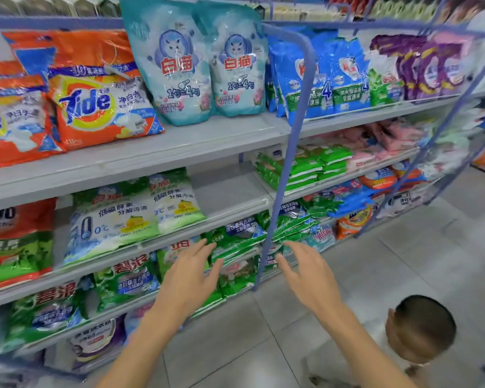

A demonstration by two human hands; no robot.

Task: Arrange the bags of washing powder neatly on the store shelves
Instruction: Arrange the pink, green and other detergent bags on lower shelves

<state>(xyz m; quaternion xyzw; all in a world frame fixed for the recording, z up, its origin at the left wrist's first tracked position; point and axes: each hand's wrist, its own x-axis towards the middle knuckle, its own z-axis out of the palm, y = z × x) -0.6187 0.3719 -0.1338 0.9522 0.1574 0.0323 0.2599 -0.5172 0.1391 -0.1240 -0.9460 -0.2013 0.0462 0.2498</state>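
Your left hand [189,271] and right hand [310,271] are hovering spread, holding nothing, before green washing powder bags [235,240] at lower centre; the left is covering some labels.

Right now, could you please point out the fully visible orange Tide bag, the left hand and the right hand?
Orange Tide bag [87,103]: head view, on its round logo.
Left hand [189,278]: head view, back of the hand.
Right hand [310,278]: head view, back of the hand.

A shop aisle: tiered shelves [221,135] stocked with washing powder bags [101,102].
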